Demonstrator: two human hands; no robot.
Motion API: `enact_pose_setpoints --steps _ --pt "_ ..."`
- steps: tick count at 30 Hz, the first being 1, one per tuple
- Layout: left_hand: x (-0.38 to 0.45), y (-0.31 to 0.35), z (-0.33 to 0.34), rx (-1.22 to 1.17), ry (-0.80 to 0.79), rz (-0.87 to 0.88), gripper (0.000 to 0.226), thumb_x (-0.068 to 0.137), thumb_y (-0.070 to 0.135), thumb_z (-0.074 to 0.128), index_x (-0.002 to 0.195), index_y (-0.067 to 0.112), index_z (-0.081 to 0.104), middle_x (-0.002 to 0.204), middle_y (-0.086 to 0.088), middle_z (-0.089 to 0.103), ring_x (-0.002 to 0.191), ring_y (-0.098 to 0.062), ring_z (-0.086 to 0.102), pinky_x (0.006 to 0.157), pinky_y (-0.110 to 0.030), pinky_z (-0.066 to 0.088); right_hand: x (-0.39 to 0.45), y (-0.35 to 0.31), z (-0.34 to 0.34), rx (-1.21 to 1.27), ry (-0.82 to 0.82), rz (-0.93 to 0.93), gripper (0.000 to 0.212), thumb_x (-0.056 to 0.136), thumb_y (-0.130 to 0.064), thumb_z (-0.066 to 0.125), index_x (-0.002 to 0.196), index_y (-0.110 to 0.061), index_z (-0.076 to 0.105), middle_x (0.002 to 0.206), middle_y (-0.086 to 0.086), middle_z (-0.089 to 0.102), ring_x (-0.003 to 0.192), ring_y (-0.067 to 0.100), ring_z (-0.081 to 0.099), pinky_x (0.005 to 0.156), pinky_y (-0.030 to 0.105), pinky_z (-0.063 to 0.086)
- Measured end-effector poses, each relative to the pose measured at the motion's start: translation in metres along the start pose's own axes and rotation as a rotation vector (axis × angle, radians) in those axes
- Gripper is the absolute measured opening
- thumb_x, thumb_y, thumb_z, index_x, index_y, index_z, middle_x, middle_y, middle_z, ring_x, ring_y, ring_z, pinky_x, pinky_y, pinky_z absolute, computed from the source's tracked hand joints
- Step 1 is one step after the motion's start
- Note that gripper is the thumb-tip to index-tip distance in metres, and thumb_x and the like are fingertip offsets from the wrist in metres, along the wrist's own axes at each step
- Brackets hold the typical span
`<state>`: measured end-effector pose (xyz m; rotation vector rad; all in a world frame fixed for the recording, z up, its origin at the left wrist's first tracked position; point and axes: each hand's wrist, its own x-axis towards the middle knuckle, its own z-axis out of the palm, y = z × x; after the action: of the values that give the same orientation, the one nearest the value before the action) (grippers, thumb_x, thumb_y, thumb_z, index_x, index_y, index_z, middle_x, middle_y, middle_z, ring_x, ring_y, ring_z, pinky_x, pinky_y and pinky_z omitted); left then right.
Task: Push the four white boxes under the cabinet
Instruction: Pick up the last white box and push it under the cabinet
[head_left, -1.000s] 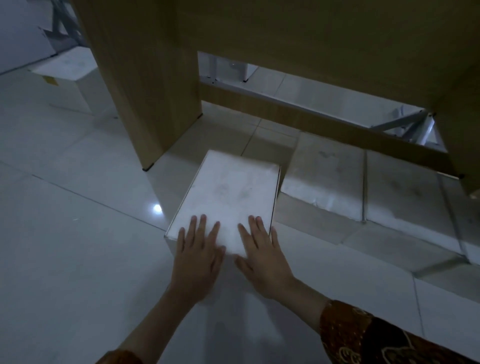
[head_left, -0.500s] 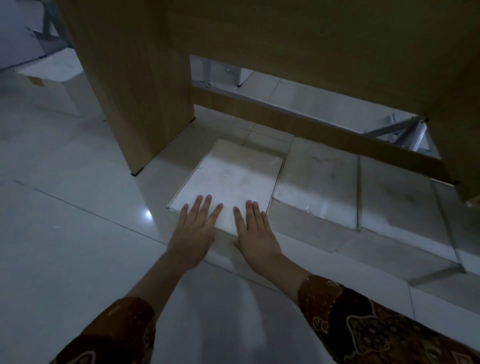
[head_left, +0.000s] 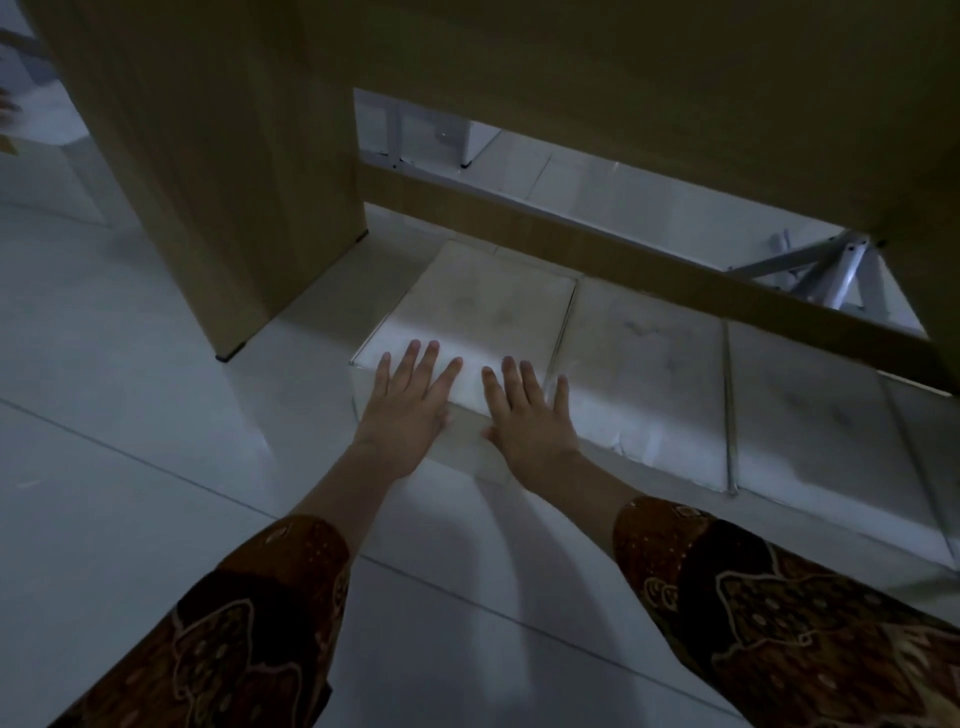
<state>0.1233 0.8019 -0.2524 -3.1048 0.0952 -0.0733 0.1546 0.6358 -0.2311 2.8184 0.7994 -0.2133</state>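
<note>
Wooden cabinet (head_left: 218, 171) fills the upper left and top of the frame. Below its opening, mid-frame, the leftmost white box (head_left: 483, 312) sits on the tiled floor (head_left: 130, 415). Left hand (head_left: 405, 410) and right hand (head_left: 530, 415) lie flat on its near edge, grip wide, fingers spread. Two more boxes (head_left: 649, 374) line up touching, rightward.

4 flat white boxes sit in a row on the floor, partly under the wooden cabinet (head_left: 571, 78): leftmost box (head_left: 478, 312), second box (head_left: 644, 364), third box (head_left: 810, 415), and fourth box (head_left: 930, 441) cut off at the right edge
</note>
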Motion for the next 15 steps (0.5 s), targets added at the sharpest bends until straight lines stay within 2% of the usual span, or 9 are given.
enact_pose_setpoints --steps 4,6,10,15 --pt "0.013 0.005 -0.002 -0.005 0.002 -0.010 0.063 0.100 0.037 0.029 0.151 0.021 -0.004 0.161 -0.012 -0.005 0.148 -0.030 -0.007 0.119 -0.050 -0.003 0.008 0.009 0.001 0.179 -0.011 0.019 0.068 0.101 -0.029 0.033 0.149 -0.019 -0.015 0.158 0.008 -0.023 0.145 0.028 -0.019 0.116 0.057 0.004" --pt "0.016 0.006 -0.005 -0.002 -0.010 -0.014 0.063 0.100 0.037 0.029 0.151 0.020 -0.004 0.161 -0.013 -0.006 0.148 -0.030 -0.007 0.119 -0.050 -0.002 0.005 0.009 0.004 0.176 0.012 0.030 0.070 0.101 -0.023 0.035 0.148 -0.019 -0.016 0.158 0.007 -0.023 0.145 0.029 -0.019 0.117 0.054 0.005" --pt "0.015 0.012 -0.013 0.009 -0.084 -0.048 0.068 0.099 0.035 0.033 0.151 0.019 -0.010 0.160 -0.013 -0.013 0.148 -0.032 -0.011 0.120 -0.050 0.000 -0.010 0.007 0.007 0.117 0.029 0.074 0.091 0.092 -0.009 0.050 0.146 -0.018 -0.023 0.157 0.008 -0.025 0.145 0.029 -0.019 0.118 0.052 0.006" --pt "0.008 0.030 -0.024 -0.086 -0.219 -0.135 0.100 0.087 0.034 0.059 0.149 0.017 -0.017 0.158 -0.016 -0.022 0.145 -0.036 -0.019 0.120 -0.048 -0.001 -0.059 0.015 0.018 0.138 0.022 0.166 0.095 0.092 -0.022 0.050 0.142 -0.019 -0.031 0.156 0.009 -0.029 0.144 0.030 -0.024 0.115 0.058 -0.004"
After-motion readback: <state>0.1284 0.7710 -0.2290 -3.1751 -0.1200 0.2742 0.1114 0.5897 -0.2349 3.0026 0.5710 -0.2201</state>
